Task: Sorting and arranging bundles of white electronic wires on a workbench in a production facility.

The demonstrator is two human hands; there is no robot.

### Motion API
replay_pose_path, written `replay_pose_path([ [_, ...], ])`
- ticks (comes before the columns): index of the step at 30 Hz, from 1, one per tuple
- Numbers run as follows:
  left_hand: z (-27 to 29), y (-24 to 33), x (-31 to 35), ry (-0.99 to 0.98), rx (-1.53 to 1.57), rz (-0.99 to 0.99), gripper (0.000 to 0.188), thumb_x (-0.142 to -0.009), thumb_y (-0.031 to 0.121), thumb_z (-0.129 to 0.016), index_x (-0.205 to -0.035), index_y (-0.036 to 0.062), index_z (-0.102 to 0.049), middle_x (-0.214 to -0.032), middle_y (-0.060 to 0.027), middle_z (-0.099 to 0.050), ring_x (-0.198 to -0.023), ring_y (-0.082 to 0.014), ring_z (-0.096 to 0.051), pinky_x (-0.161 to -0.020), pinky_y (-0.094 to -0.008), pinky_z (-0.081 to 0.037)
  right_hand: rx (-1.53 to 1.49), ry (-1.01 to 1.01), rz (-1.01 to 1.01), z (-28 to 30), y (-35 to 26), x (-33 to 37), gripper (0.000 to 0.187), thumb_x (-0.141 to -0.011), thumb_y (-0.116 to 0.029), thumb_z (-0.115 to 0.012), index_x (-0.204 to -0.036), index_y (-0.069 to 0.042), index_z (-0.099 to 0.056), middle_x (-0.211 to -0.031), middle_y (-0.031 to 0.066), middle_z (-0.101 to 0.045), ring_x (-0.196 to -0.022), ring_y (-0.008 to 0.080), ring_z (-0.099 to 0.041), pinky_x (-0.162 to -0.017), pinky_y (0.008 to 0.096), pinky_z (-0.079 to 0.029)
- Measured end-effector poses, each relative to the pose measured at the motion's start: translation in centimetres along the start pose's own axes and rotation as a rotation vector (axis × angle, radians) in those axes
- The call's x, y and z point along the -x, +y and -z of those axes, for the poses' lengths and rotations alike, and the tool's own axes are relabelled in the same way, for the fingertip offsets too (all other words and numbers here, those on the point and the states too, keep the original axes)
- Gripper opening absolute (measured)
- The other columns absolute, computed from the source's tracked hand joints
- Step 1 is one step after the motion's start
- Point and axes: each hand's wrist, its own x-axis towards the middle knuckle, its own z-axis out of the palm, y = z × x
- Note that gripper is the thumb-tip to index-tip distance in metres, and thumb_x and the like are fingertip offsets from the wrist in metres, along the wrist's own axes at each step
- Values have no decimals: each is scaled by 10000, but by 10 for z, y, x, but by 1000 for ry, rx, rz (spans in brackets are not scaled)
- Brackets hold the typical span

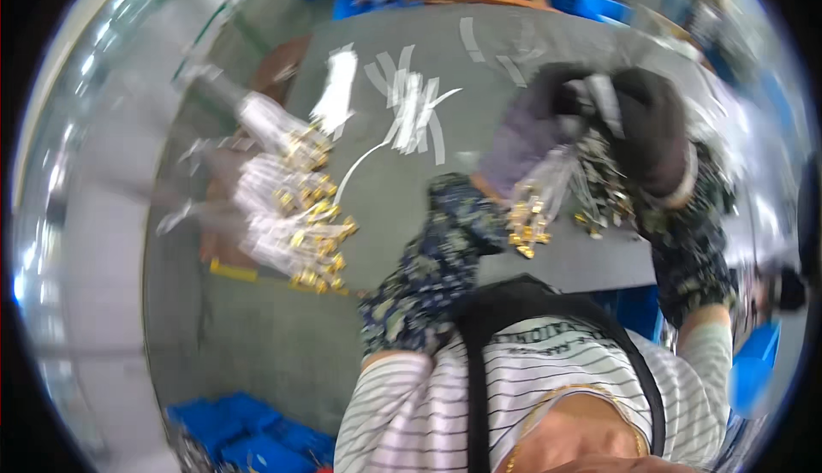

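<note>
Head view, blurry from motion. Both hands raised together over a grey table, both in dark gloves, patterned sleeve covers on the forearms. Left hand in a greyish-purple glove, fingers curled shut around the top of a clear plastic bag that hangs down below the glove; small gold-coloured metal parts sit in the bag's lower end. Right hand in a black glove, just beside the left, fingers bent closed near the same bag top; blur hides whether it actually pinches the bag or something else. Below the right hand, on the table edge, a loose heap of small metal parts. To the left on the table, well apart from the hands, a pile of filled clear bags with gold parts showing through. Farther back, scattered white strips lie on the table. Blue bins at lower left on the floor, more blue crates behind the table. Person wears a striped shirt with a black strap across it.
</note>
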Motion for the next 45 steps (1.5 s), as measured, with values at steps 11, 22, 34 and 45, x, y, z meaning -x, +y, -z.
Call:
replay_pose_path([
  [11,49,18,-38,-214,-1499,-617,201,-712,23,-639,-892,111,-659,-834,-83,-641,-846,-281,-599,-739,-402,-454,-126,-202,-90,14,27,54,152,-615,-204,-695,-747,-137,-660,-771,51,-608,-732,240,-609,-620,384,-461],
  [22,26,-41,0,4,-956,-132,158,-834,213,-634,-882,64,-622,-782,-131,-621,-664,-309,-587,-625,-417,-471,-684,-60,-532,-6,8,35,179,-798,-137,-698,-925,-23,-645,-732,100,-609,-674,219,-605,-616,331,-473],
  [34,6,23,6,-145,-508,186,474,-735,209,-770,-1154,115,-568,-866,-101,-621,-879,-261,-620,-704,-376,-513,-430,-160,-277,-1,4,32,182,-793,-187,-695,-917,-79,-616,-815,101,-619,-733,291,-632,-638,381,-499],
  [45,5,13,18,-214,-841,-374,247,-692,168,-760,-908,74,-685,-1099,-110,-602,-1104,-280,-514,-916,-400,-418,-251,-131,-289,-6,9,21,171,-690,-130,-711,-827,-70,-628,-710,47,-599,-661,181,-611,-602,309,-482],
])
